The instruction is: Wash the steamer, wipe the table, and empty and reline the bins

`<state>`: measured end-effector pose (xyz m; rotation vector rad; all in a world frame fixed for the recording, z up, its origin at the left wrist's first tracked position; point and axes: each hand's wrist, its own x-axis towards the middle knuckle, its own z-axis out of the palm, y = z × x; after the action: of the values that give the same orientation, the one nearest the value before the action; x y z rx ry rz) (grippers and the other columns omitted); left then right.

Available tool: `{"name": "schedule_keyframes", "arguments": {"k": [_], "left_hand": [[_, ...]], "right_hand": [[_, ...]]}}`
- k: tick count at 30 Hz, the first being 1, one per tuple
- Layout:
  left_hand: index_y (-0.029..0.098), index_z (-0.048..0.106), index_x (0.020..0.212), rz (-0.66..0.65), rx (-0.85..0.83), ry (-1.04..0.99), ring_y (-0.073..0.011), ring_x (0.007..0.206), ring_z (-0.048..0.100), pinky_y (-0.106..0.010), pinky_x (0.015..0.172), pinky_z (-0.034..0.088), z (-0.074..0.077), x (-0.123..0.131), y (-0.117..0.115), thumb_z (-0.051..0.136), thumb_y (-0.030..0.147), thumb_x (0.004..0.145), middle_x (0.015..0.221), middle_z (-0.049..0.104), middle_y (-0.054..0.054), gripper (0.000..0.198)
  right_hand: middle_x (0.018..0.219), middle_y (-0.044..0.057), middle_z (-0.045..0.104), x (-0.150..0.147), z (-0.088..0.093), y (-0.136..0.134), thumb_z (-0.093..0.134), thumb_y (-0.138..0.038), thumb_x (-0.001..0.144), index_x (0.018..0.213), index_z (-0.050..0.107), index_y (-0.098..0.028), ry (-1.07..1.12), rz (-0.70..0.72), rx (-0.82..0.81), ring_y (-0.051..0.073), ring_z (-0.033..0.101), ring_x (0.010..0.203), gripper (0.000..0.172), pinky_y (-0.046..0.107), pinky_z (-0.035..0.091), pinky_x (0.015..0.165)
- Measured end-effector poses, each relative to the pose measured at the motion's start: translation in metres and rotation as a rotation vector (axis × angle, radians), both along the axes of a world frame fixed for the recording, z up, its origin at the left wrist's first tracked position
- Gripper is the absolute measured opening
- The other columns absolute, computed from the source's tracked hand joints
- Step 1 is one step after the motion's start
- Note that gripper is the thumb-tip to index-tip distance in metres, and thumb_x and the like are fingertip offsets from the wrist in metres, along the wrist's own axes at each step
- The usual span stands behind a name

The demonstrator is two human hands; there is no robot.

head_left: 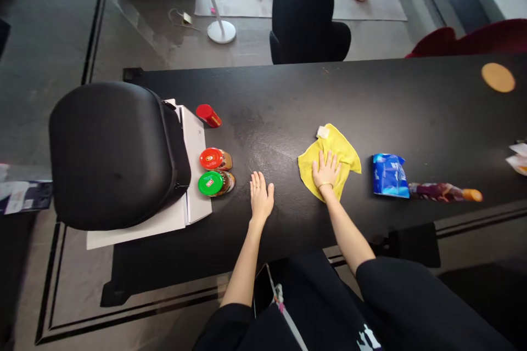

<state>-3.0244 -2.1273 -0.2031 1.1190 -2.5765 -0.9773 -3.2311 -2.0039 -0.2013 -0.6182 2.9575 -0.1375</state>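
My right hand lies flat with fingers spread on a yellow cloth spread on the black table. My left hand rests flat and open on the bare tabletop, to the left of the cloth, holding nothing. Just left of that hand stand two jars, one with a red lid and one with a green lid. A smeared, dull patch shows on the table surface above my left hand.
A large black case sits on white boxes at the table's left end, with a red can lying behind. A blue packet and a purple wrapped item lie right of the cloth. A black chair stands across the table.
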Motion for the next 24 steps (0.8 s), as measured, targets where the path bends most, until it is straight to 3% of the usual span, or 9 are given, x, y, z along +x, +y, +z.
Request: {"name": "schedule_keyframes", "arguments": {"k": [2, 3, 7, 10, 12, 14, 19, 21, 24], "left_hand": [[0.01, 0.018, 0.152, -0.066, -0.01, 0.045, -0.0271, 0.148, 0.004, -0.056, 0.118, 0.017, 0.01, -0.001, 0.008, 0.029, 0.038, 0.098, 0.158, 0.011, -0.02, 0.062], [0.011, 0.017, 0.153, -0.114, -0.019, 0.063, -0.0265, 0.148, 0.002, -0.055, 0.118, 0.016, 0.015, 0.0, 0.012, 0.03, 0.038, 0.098, 0.159, 0.009, -0.018, 0.062], [0.014, 0.025, 0.151, -0.294, -0.057, 0.032, -0.027, 0.148, 0.004, -0.055, 0.119, 0.012, 0.024, 0.01, 0.033, 0.035, 0.036, 0.096, 0.16, 0.013, -0.014, 0.06], [0.013, 0.03, 0.15, -0.357, -0.068, -0.035, -0.0288, 0.148, 0.006, -0.058, 0.118, 0.013, 0.02, 0.027, 0.048, 0.033, 0.035, 0.097, 0.158, 0.02, -0.015, 0.057], [0.012, 0.029, 0.15, -0.452, -0.048, -0.022, -0.0286, 0.148, 0.006, -0.057, 0.117, 0.017, 0.016, 0.033, 0.059, 0.032, 0.035, 0.097, 0.158, 0.021, -0.016, 0.058], [0.011, 0.03, 0.149, -0.579, -0.032, 0.031, -0.0282, 0.148, 0.006, -0.055, 0.117, 0.021, 0.016, 0.026, 0.073, 0.033, 0.036, 0.097, 0.158, 0.021, -0.017, 0.058], [0.017, 0.045, 0.141, -0.812, -0.035, 0.185, -0.0262, 0.146, 0.024, -0.052, 0.115, 0.028, 0.033, -0.039, 0.114, 0.037, 0.033, 0.096, 0.155, 0.031, -0.014, 0.049], [0.02, 0.055, 0.132, -0.838, -0.033, 0.245, -0.0253, 0.141, 0.033, -0.051, 0.113, 0.032, 0.043, -0.075, 0.13, 0.038, 0.031, 0.095, 0.149, 0.042, -0.012, 0.042], [0.02, 0.063, 0.12, -0.848, -0.032, 0.325, -0.0239, 0.134, 0.043, -0.047, 0.112, 0.036, 0.056, -0.133, 0.164, 0.041, 0.03, 0.095, 0.137, 0.055, -0.01, 0.035]], "right_hand": [[0.158, 0.015, 0.021, 0.048, 0.001, 0.016, 0.029, -0.041, 0.097, 0.151, 0.029, -0.019, -0.013, -0.079, 0.027, 0.036, 0.013, 0.146, 0.058, 0.062, 0.01, 0.114], [0.158, 0.014, 0.021, 0.077, 0.001, 0.014, 0.028, -0.041, 0.097, 0.151, 0.028, -0.02, -0.039, -0.05, 0.033, 0.037, 0.012, 0.146, 0.058, 0.064, 0.01, 0.114], [0.156, 0.003, 0.03, 0.193, -0.006, -0.006, 0.034, -0.042, 0.093, 0.152, 0.024, -0.029, -0.227, 0.399, 0.01, 0.031, 0.016, 0.147, 0.061, 0.06, 0.015, 0.118], [0.153, -0.003, 0.037, 0.236, -0.007, 0.013, 0.036, -0.047, 0.092, 0.151, 0.026, -0.033, -0.291, 0.64, -0.078, 0.027, 0.018, 0.147, 0.062, 0.049, 0.014, 0.122], [0.153, -0.003, 0.035, 0.23, -0.004, 0.047, 0.036, -0.049, 0.092, 0.15, 0.032, -0.032, -0.321, 0.61, -0.111, 0.025, 0.021, 0.146, 0.06, 0.042, 0.015, 0.122], [0.156, -0.002, 0.029, 0.199, 0.0, 0.09, 0.037, -0.049, 0.093, 0.148, 0.036, -0.032, -0.312, 0.454, -0.103, 0.024, 0.022, 0.146, 0.057, 0.041, 0.016, 0.121], [0.159, 0.004, 0.021, 0.094, 0.011, 0.181, 0.041, -0.046, 0.093, 0.148, 0.034, -0.029, -0.147, -0.036, 0.038, 0.026, 0.016, 0.147, 0.058, 0.051, 0.011, 0.119], [0.159, 0.004, 0.021, 0.075, 0.012, 0.19, 0.037, -0.042, 0.095, 0.149, 0.031, -0.027, -0.078, -0.163, 0.052, 0.026, 0.013, 0.148, 0.057, 0.054, 0.008, 0.118], [0.156, 0.009, 0.028, 0.084, 0.005, 0.169, 0.037, -0.037, 0.093, 0.15, 0.03, -0.021, -0.058, -0.201, 0.014, 0.032, 0.017, 0.146, 0.06, 0.06, 0.009, 0.117]]}}
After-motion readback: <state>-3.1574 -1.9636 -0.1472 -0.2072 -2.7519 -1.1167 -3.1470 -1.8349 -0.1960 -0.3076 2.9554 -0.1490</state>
